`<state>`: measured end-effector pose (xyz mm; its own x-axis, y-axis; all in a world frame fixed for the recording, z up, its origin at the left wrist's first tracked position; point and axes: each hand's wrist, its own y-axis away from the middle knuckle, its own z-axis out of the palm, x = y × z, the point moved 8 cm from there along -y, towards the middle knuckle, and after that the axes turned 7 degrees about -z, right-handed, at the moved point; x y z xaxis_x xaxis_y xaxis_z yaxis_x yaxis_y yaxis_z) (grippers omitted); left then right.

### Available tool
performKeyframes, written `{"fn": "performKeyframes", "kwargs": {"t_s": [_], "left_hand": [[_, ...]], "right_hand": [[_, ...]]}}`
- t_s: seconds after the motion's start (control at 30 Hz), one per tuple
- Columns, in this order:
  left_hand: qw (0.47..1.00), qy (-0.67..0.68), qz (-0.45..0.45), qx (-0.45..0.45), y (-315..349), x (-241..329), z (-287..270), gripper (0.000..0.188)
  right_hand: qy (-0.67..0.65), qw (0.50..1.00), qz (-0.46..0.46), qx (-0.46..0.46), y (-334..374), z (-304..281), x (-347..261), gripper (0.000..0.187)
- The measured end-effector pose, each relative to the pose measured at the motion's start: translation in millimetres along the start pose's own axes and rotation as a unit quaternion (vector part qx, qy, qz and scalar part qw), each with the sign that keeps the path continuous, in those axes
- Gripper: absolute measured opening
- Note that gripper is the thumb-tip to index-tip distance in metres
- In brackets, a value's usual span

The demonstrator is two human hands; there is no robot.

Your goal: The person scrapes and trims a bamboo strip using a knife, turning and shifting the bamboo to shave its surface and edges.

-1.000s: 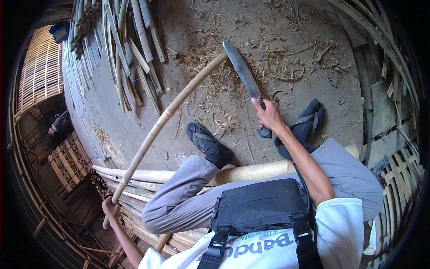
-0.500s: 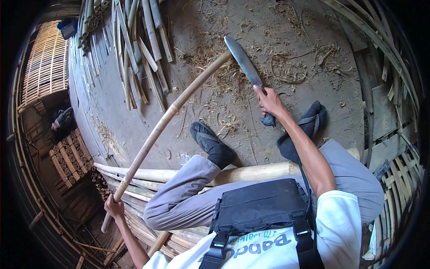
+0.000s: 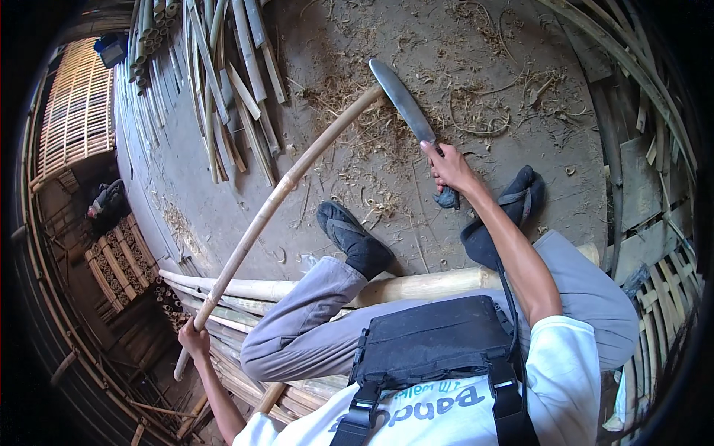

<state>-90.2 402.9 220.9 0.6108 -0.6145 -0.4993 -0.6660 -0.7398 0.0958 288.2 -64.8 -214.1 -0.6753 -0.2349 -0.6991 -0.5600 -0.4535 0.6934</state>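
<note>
A long, slightly curved bamboo pole [image 3: 282,187] slants from the lower left up to the middle of the floor. My left hand [image 3: 195,339] is wrapped round it close to its lower end. In my right hand [image 3: 451,169] is a machete [image 3: 401,95], gripped by its dark handle, the broad steel blade pointing up and left. The blade's edge meets or overlaps the pole's far end; whether it presses into the bamboo cannot be made out. Curled shavings [image 3: 357,104] lie on the floor beneath both.
Split bamboo strips [image 3: 249,67] lie at the upper left. A thick bamboo pole [image 3: 439,284] runs crosswise under my legs, with more poles beside it. My feet in dark socks and sandals [image 3: 349,238] rest on the floor. Woven bamboo [image 3: 658,320] stands at the right.
My left hand and the lower end of the pole have shifted slightly right and up. The machete has moved barely, its tip a touch to the left. Both grips stay the same.
</note>
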Motion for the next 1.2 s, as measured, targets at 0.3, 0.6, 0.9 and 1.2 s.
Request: {"fn": "performKeyframes", "kwargs": {"t_s": [0.3,0.6,0.9,1.2], "left_hand": [[0.935,0.185,0.011,-0.302,12.1,78.4,76.6,0.022],[0.956,0.278,-0.066,-0.066,73.9,50.8,103.9,0.022],[0.984,0.114,0.016,0.139,80.1,52.0,-28.5,0.026],[0.983,0.170,-0.040,-0.056,125.0,123.8,-58.3,0.025]], "right_hand": [[0.115,0.989,-0.076,0.047,25.1,-18.7,-8.7,0.052],[0.326,0.897,-0.260,0.149,79.2,-30.5,-70.9,0.034],[0.458,0.841,-0.265,0.113,138.0,0.1,-132.6,0.039],[0.299,0.915,-0.231,0.143,110.8,-5.9,-34.4,0.049]]}}
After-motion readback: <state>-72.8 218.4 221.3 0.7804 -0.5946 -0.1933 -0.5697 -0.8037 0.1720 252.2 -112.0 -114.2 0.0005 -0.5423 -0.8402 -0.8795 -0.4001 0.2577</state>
